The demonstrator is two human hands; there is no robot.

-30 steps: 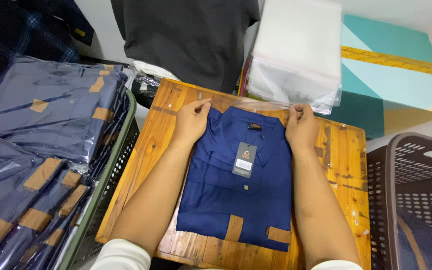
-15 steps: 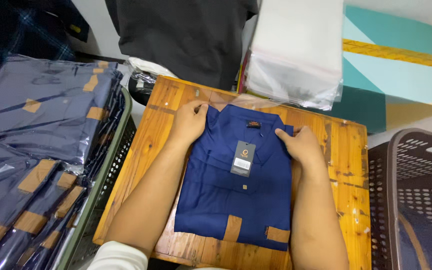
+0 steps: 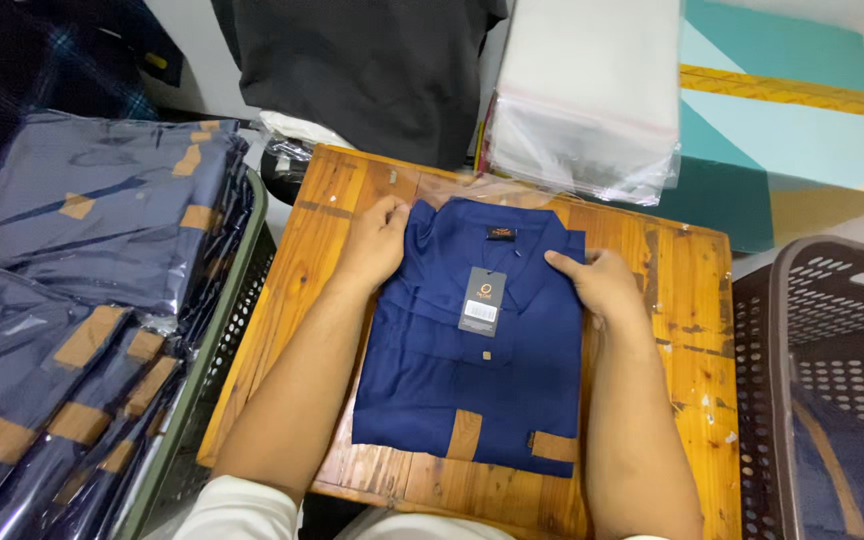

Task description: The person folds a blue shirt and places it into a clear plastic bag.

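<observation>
A folded navy shirt (image 3: 452,370) with tan trim and a hanging tag (image 3: 482,300) lies on a small wooden table (image 3: 682,330). It seems to sit inside a thin clear bag whose mouth shows near the collar. My left hand (image 3: 377,240) rests at the shirt's upper left corner, fingers curled on the edge. The upper right side of the shirt lies under my right hand (image 3: 602,285), pressed flat with its fingers pointing toward the collar.
A green crate (image 3: 207,370) at left holds several bagged navy shirts (image 3: 72,250). A stack of clear plastic bags (image 3: 592,90) lies behind the table, beside a teal and yellow box (image 3: 802,130). A brown perforated basket (image 3: 832,400) stands at right. A dark garment (image 3: 372,60) hangs at the back.
My right hand has slid from the shirt's top right corner down and inward onto the shirt. My left hand has stayed at the upper left corner.
</observation>
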